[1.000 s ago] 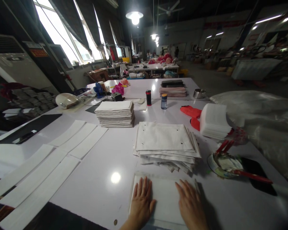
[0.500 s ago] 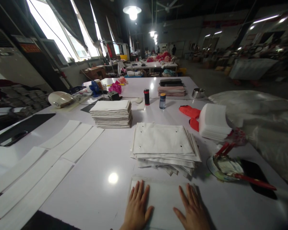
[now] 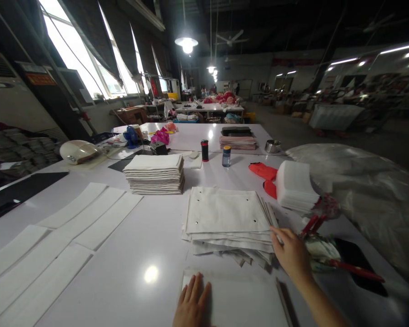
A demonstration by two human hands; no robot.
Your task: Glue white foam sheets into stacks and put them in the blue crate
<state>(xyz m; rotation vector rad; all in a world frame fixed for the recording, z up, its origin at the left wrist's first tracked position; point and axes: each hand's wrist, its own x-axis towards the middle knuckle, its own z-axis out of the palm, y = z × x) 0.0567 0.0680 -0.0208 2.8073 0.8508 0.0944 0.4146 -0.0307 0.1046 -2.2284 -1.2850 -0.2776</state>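
My left hand (image 3: 191, 302) lies with fingers spread on the left part of a pale, flat rectangular sheet (image 3: 241, 299) at the table's near edge. Beyond that sheet is an uneven stack of white fabric panels (image 3: 204, 247). The top fabric panel (image 3: 225, 209) has small dark-centred holes near its corners. My right hand (image 3: 291, 252) reaches over to the stack and pinches the near right corner of this top panel, which still lies flat. Right of my hand are a glue tub (image 3: 322, 250) and a red-handled brush (image 3: 356, 270).
A neat folded white stack (image 3: 153, 175) stands further back left. White strips (image 3: 98, 218) cover the table's left side. A bottle (image 3: 226, 156), a dark cylinder (image 3: 205, 151), red cloth (image 3: 262, 171) and white foam-like sheets (image 3: 295, 186) sit beyond. A black phone-like slab (image 3: 361, 265) lies at right.
My right hand has left the pale sheet and moved forward to the fabric stack's near right corner, closing on the top panel. My left hand stays on the sheet. The view has tilted upward slightly.
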